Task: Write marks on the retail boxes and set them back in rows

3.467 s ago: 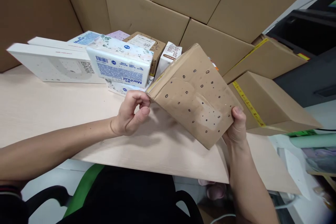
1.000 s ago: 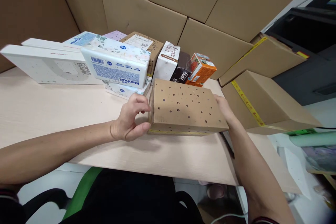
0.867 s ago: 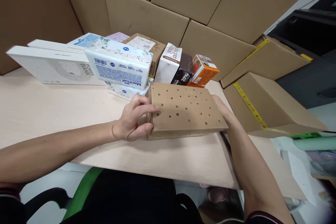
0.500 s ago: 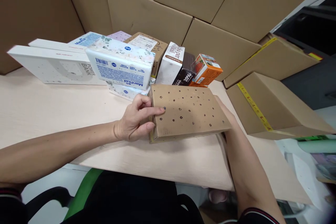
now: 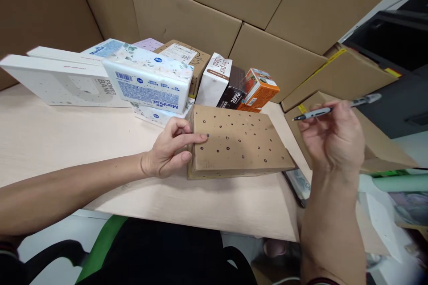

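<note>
Ring-marked cardboard box (image 5: pixel 239 144): lay in the middle of the frame on the pale tabletop (image 5: pixel 110 142), its broad top covered in small hand-drawn dark rings and dots, just right of the left hand and well to the left of the right hand.
Left hand (image 5: pixel 169 149): reached in from the left edge of the frame; its index finger stretched onto the box's left end, the tip just beside a dark dot, while the thumb stood at the box's left side; it was loose and had nothing gripped.
Right hand (image 5: pixel 337 142): was raised at the right of the frame, fingers closed around a pen and apart from the box.
Pen (image 5: pixel 319 112): had its point toward the left, to the right of the box's far right corner, not touching it.
Behind the box: a white Super Meal carton (image 5: pixel 212 84), a black box (image 5: pixel 232 91) marked 20% and an orange box (image 5: pixel 261 88) stood side by side near the centre.
Upper left: a Manhua tissue pack (image 5: pixel 150 82) rested on another pack (image 5: pixel 150 114), beside a white power bank box (image 5: pixel 80 82).
Backdrop: large plain cartons (image 5: pixel 183 20) filled the top of the frame.
</note>
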### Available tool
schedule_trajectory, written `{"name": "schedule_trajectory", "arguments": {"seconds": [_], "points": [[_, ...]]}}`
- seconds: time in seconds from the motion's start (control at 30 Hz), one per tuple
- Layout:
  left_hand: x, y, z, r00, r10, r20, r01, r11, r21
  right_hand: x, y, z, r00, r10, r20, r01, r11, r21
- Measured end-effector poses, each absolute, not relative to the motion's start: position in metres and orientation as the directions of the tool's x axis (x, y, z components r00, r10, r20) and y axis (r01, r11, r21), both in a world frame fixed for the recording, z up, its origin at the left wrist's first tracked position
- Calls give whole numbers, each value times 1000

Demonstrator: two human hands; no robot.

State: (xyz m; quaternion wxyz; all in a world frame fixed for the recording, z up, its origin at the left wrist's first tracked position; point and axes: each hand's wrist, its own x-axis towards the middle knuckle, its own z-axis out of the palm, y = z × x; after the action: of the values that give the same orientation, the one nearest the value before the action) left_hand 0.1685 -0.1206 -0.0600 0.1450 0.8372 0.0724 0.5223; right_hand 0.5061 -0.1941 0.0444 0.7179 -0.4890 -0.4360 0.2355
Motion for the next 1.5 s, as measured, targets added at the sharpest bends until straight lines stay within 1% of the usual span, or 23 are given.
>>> {"name": "schedule_trajectory", "arguments": {"seconds": [0.07, 0.13, 0.27, 0.37, 0.43, 0.47, 0.6, 0.73, 0.8, 0.87, 1.0, 1.07, 1.2, 1.5], "points": [[168, -120, -60, 448, 274, 851, -39, -945, 325, 489, -193, 41, 494, 775, 394, 41, 432, -901], [168, -119, -60, 453, 274, 848, -45, -943, 329, 476, -191, 37, 446, 813, 375, 35, 403, -915], [170, -119, -58, 460, 270, 846, -43, -945, 325, 467, -186, 33, 301, 896, 328, 123, 304, -945], [169, -120, -53, 442, 263, 858, -13, -954, 300, 468, -181, 33, 259, 927, 273, 136, 245, -960], [168, -121, -49, 422, 218, 880, 0, -971, 240, 468, -179, 34, 260, 939, 227, 122, 201, -972], [167, -123, -47, 425, 176, 888, -8, -980, 198, 467, -178, 34, 262, 943, 206, 126, 178, -976], [168, -132, -42, 504, 16, 864, -69, -996, 58, 465, -181, 35, 238, 957, 165, 183, 122, -975], [173, -139, -42, 533, -21, 846, -18, -1000, -13, 461, -178, 38, 218, 960, 173, 278, 109, -954], [174, -140, -43, 520, -14, 854, -3, -1000, -14, 457, -174, 39, 213, 958, 193, 353, 108, -929], [174, -139, -45, 508, 5, 861, 13, -1000, -2, 454, -169, 39, 217, 951, 222, 388, 125, -913], [174, -138, -46, 498, 8, 867, 21, -1000, -3, 454, -166, 37, 237, 941, 242, 317, 161, -935], [174, -138, -47, 494, 2, 869, 8, -1000, -2, 455, -168, 37, 233, 942, 242, 311, 163, -936], [175, -138, -47, 497, 4, 868, -3, -1000, 6, 456, -173, 37, 191, 950, 246, 375, 161, -913], [175, -139, -47, 493, 12, 870, -4, -1000, 16, 456, -174, 37, 132, 962, 240, 460, 156, -874]]}}
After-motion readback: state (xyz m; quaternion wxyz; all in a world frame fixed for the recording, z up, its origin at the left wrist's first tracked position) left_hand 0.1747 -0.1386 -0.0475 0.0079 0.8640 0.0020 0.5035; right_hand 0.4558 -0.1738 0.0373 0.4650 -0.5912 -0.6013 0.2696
